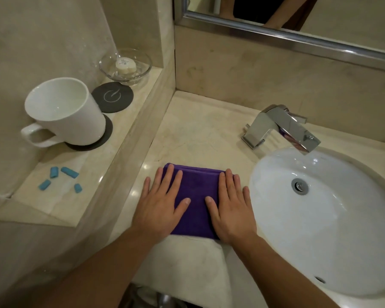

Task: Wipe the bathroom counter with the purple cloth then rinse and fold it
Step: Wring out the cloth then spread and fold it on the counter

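- Both hands lie flat with straight fingers and grip nothing. The left hand (159, 210) presses the left side of the purple cloth (195, 196), and the right hand (231, 210) presses its right side.
- On my feed the cloth sits folded into a neat rectangle on the counter (198, 134), with the sink (342, 252) just beside it at 3 o'clock. I judge the folding all but finished.
- First risk: the cloth's near edge overlaps a white towel (187, 261) draped over the counter's front at 6 o'clock. If I drag my palms toward me as I lift them, the fold could open or slide off with the towel.
- Second risk: the stone looks glossy, with bright reflections near 9 o'clock. Under uneven pressure a damp cloth may skate on it and the layers shear apart.
- Third risk: if the right hand slips toward 3 o'clock, it could push a corner over the basin rim.
- I cannot tell from here whether the cloth is wet or wrung out.
- Surface: pale veined marble, with a chrome faucet (280, 127) at 1 o'clock.
- Room: a raised ledge (129, 112) from 9 to 11 o'clock carries small blue pieces (60, 177), a white mug (65, 114) on a dark coaster, a second coaster (112, 97) and a glass dish (125, 63) holding a round soap.
- A metal-framed mirror (276, 34) runs from 12 to 2 o'clock.
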Available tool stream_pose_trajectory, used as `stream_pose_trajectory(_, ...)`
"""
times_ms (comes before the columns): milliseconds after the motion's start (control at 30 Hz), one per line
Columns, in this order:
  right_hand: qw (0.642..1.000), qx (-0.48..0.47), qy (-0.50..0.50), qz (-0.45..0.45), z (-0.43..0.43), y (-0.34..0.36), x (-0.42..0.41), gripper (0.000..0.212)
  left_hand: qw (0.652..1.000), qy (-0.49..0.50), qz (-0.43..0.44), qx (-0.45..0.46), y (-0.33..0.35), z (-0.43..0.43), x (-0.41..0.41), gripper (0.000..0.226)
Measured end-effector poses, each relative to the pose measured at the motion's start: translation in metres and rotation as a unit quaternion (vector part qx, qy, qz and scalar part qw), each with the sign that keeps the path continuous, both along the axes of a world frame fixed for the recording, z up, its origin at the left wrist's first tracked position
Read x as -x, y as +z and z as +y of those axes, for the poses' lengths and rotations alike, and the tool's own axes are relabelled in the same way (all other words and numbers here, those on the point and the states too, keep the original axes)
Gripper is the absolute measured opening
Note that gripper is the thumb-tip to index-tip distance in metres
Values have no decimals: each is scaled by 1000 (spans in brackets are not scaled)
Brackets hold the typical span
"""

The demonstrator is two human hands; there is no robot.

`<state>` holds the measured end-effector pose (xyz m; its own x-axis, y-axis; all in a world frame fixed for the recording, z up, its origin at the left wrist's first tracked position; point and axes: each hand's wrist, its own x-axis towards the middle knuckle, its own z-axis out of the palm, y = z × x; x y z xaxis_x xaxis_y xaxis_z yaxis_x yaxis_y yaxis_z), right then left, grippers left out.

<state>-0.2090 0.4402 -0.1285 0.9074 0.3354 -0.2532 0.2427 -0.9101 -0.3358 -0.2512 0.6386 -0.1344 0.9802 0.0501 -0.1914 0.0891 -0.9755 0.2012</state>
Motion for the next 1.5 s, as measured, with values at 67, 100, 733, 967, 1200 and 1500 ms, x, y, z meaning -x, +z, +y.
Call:
stream_pose_trajectory(67, 1000, 12, 20, -9, -4, 3, 1, 75, 1000, -7, 13, -10, 4, -2, 2, 75)
stream_pose_trajectory(100, 999, 10, 36, -25, -8, 5, 7, 77, 1000, -13, 5, -11, 6, -2, 6, 75)
stream_pose_trajectory(733, 975, 14, 147, -167, -48, 15, 67, 58, 970, -193, -133, 61, 17, 28, 68, 44)
stream_pose_trajectory(967, 978, 17, 145, -151, -40, 36, 61, 41, 962, -253, -100, 6, 41, 28, 54, 39)
stream_pose_trajectory(1200, 967, -29, 178, -181, -37, 82, 29, 33, 979, -170, -105, 42, 77, 33, 29, 29)
stream_pose_trajectory(1500, 987, -102, 35, -122, -35, 156, -15, 15, 984, -13, -86, 156, 157, 27, -32, 24)
